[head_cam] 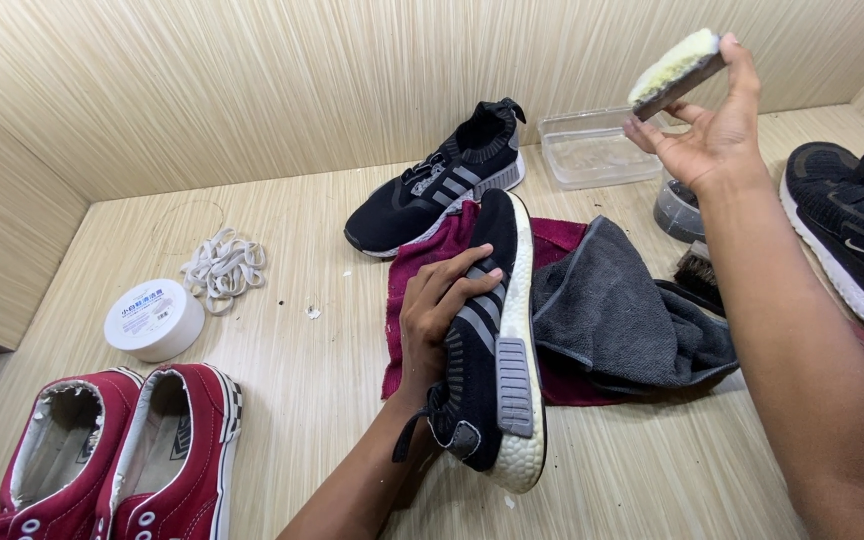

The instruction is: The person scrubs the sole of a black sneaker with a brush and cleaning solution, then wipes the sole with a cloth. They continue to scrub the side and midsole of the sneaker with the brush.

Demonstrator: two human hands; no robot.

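Nearest, bottom left: a pair of red canvas shoes (117, 455) with white lining, laces out. Just beyond, a round white tub (154, 319) with its lid on, and a loose heap of white laces (223, 266).

In the middle, left hand (439, 305) wrapped around the upper of a black knit sneaker (482, 350), fingers across the grey stripes, shoe tipped on its side with the white foam sole facing right. Probably light and soft in the upper, springy and firmer along the sole; best gripped at the midfoot as here, or with a hand slipped inside for support. Under it, a maroon cloth (422, 300) and a crumpled grey towel (622, 310).

Further off, right hand (702, 125) raised, pinching a dark-backed brush (674, 66) with foamy pale bristles turned upward. Likely wet and slippery. Behind, the matching black sneaker (437, 180) standing upright, a clear plastic tray (592, 145), another black shoe (852, 230) at far right.
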